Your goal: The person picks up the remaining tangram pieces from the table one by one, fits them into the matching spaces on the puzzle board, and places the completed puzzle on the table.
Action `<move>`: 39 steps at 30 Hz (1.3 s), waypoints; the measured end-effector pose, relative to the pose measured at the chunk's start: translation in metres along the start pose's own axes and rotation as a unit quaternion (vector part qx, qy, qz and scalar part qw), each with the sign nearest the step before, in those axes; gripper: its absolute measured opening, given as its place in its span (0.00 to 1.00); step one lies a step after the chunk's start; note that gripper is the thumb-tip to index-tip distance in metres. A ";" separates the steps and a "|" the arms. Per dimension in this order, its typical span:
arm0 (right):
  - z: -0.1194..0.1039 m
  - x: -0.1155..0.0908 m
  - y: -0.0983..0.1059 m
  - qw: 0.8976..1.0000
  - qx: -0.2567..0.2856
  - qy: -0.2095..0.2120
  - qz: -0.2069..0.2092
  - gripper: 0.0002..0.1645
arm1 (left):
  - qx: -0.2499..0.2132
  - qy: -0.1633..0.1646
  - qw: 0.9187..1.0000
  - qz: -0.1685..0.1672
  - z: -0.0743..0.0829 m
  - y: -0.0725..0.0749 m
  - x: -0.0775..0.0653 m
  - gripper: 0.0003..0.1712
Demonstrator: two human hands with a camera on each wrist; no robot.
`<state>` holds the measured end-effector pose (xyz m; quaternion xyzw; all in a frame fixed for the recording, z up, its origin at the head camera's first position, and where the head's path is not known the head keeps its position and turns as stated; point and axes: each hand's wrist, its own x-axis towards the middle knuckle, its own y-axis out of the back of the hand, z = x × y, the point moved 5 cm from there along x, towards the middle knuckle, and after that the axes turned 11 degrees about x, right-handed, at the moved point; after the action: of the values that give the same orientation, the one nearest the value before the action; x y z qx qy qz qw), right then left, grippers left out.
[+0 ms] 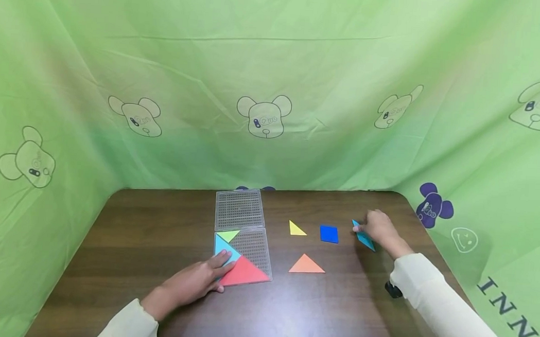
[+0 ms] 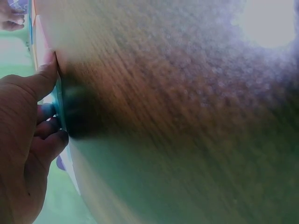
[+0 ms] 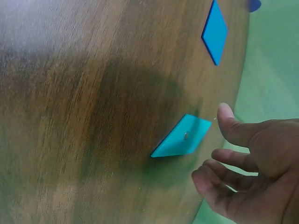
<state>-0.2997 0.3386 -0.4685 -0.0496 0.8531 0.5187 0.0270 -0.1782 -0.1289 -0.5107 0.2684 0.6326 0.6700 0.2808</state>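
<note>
Right hand (image 1: 379, 229): grip released, thumb and fingers apart, just beside the teal parallelogram (image 3: 180, 140), which lies flat on the tabletop (image 1: 155, 223) at the right. Left hand (image 1: 198, 277): grip relaxed, fingers resting over the light blue piece (image 1: 221, 245) and red triangle (image 1: 248, 274) at the near left corner of the gridded tray (image 1: 257, 247). Green triangle (image 1: 227, 235) sits at that panel's far left corner (second gridded panel (image 1: 239, 210) adjoins beyond). Between tray and parallelogram: yellow triangle (image 1: 296, 230), dark blue piece (image 1: 329, 234), orange triangle (image 1: 307, 265) nearer.
</note>
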 end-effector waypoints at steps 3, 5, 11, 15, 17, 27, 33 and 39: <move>0.003 0.002 -0.003 1.000 0.004 -0.021 -0.012 0.23 | 0.005 -0.001 1.000 0.005 0.000 0.000 0.000 0.37; 0.003 0.003 -0.005 0.999 0.005 -0.033 -0.018 0.24 | 0.005 -0.001 1.000 0.006 0.000 0.000 0.000 0.37; 0.007 0.005 -0.010 0.999 0.003 -0.043 -0.016 0.25 | -0.003 0.001 1.000 0.003 0.001 0.000 0.000 0.37; 0.010 0.007 -0.012 0.999 0.009 -0.046 -0.010 0.25 | -0.002 0.005 1.000 -0.001 0.001 0.001 0.000 0.37; 0.012 0.010 -0.013 0.999 0.009 -0.050 -0.009 0.26 | -0.003 0.005 1.000 -0.002 0.000 0.001 0.001 0.37; 0.009 0.012 -0.008 0.994 -0.004 -0.102 -0.049 0.23 | -0.015 0.000 1.000 0.008 0.000 0.001 0.000 0.36; 0.011 0.013 -0.001 0.990 0.002 -0.134 -0.048 0.16 | -0.022 0.002 1.000 0.003 0.000 0.000 0.001 0.36; 0.012 0.012 0.005 0.990 0.029 -0.134 -0.046 0.09 | -0.018 0.002 1.000 0.003 0.000 0.003 0.001 0.36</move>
<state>-0.3119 0.3503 -0.4709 -0.0186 0.8533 0.4938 0.1662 -0.1793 -0.1282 -0.5075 0.2637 0.6200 0.6828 0.2826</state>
